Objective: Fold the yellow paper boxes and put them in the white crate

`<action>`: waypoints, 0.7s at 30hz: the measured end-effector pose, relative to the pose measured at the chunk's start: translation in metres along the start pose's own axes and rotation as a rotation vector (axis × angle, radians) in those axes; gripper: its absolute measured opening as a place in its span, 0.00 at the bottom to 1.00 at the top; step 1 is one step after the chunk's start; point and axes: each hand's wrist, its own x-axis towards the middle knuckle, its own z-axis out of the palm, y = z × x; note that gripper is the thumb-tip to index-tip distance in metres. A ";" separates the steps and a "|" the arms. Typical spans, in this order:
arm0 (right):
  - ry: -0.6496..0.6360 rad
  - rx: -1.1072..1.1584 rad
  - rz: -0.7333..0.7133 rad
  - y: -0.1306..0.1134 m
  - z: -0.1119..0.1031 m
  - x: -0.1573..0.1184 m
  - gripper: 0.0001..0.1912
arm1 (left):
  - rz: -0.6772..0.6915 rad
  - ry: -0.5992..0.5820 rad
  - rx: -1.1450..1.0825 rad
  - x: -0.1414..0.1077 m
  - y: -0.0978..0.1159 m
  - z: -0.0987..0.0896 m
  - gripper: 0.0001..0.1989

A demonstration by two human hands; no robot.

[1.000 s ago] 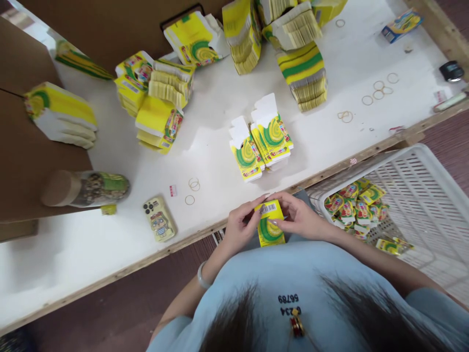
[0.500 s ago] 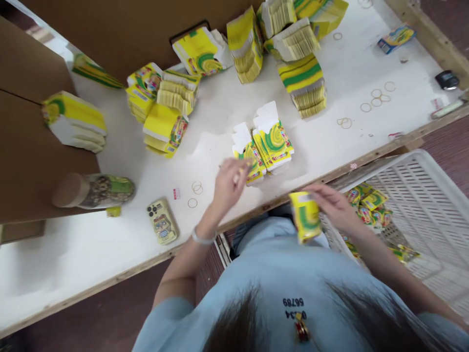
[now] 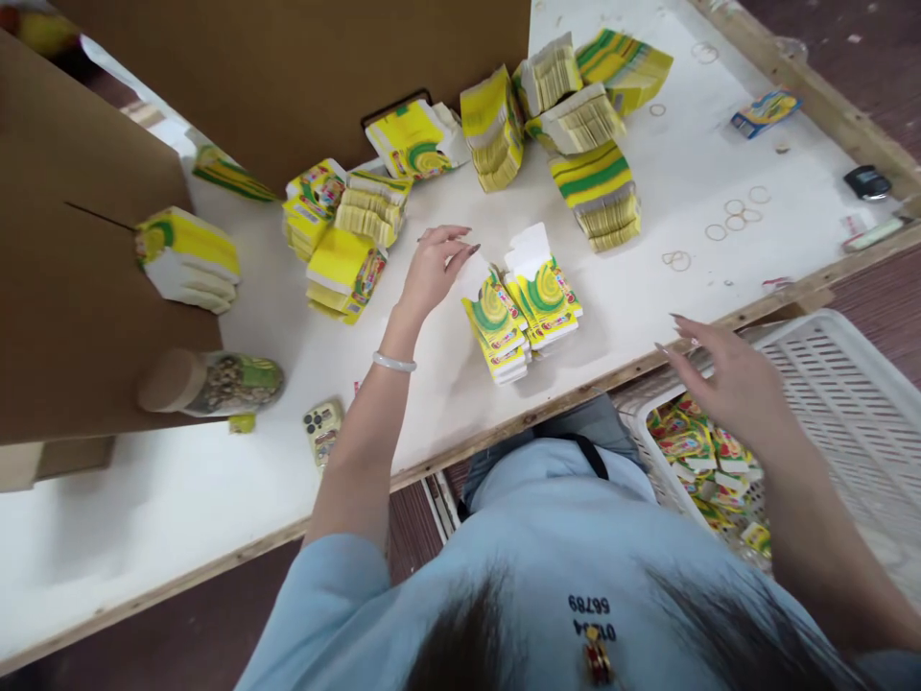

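My left hand (image 3: 430, 272) hovers over the white table, its fingers and thumb apart and nothing seen between them. Just right of its fingertips lie two small stacks of flat yellow-and-green cartons, a left stack (image 3: 494, 321) and a right stack (image 3: 545, 297), with white end flaps pointing away from me. My right hand (image 3: 734, 379) is in the air above the near edge of a white plastic basket (image 3: 827, 336), with thumb and fingers spread and no item in them. Inside the basket, partly behind that hand, lie several filled yellow packs (image 3: 691, 437).
Bundled yellow cartons (image 3: 586, 182) stand along the back and left of the table. A jar (image 3: 223, 382) and a phone (image 3: 322, 427) lie at left, the phone partly behind my forearm. Rubber bands (image 3: 735, 216), a blue box (image 3: 767, 112) and a black object (image 3: 867, 182) are at right.
The yellow pack that my right hand held is out of it, and that hand has moved right over the basket. My left hand has moved away from me, off the left carton stack.
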 end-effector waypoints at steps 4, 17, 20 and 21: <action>0.279 0.290 -0.192 -0.087 0.046 0.054 0.27 | 0.011 0.211 -0.041 -0.023 0.045 -0.030 0.22; 0.258 0.778 -0.267 -0.160 0.084 0.063 0.16 | -0.012 0.248 -0.297 -0.116 0.160 -0.018 0.34; 0.247 0.831 -0.152 -0.160 0.078 0.050 0.19 | 0.080 0.064 -0.379 -0.136 0.166 0.020 0.46; 0.249 0.831 -0.124 -0.160 0.078 0.047 0.19 | 0.065 0.057 -0.408 -0.141 0.169 0.032 0.45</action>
